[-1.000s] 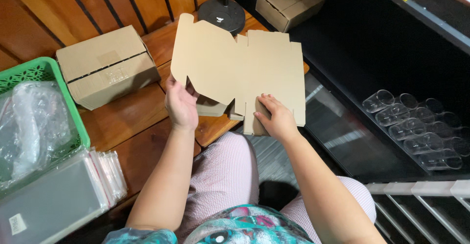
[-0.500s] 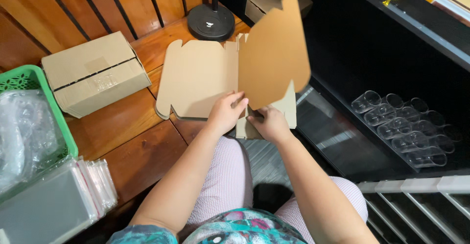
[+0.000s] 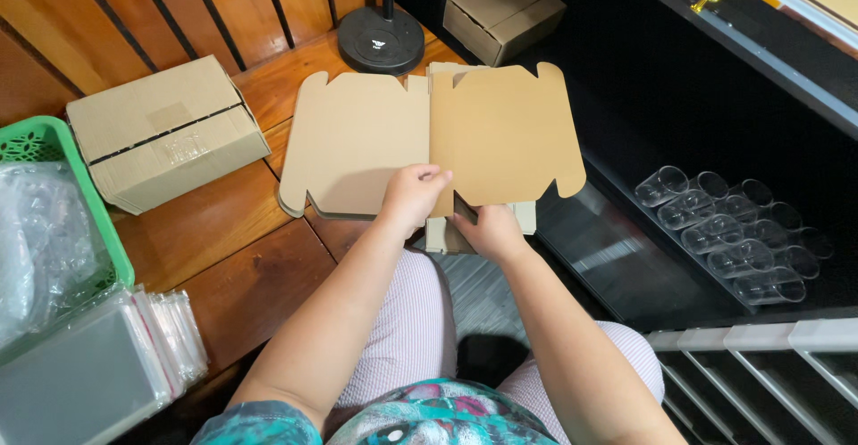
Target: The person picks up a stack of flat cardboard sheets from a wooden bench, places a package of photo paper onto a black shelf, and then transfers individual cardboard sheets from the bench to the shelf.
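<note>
My left hand [image 3: 413, 197] pinches the bottom edge of the flat cardboard blank [image 3: 429, 141], thumb and fingers closed on it right at the centre crease, while my right hand [image 3: 487, 229] grips the same edge just below and to the right, fingers curled under where I cannot see them. The blank lies spread open in front of me, over my lap and the wooden bench [image 3: 232, 239], its right panel a shade raised above the left. To fold it cleanly I judge I should keep both grips close to the crease, press along the scored line rather than the panel middle, and keep the tabs free of the stack of blanks [image 3: 447, 235] underneath. A made-up carton [image 3: 165, 132] sits well to the left, beside the green basket [image 3: 85, 195]; clear plastic cups [image 3: 733, 230] lie to the right.
</note>
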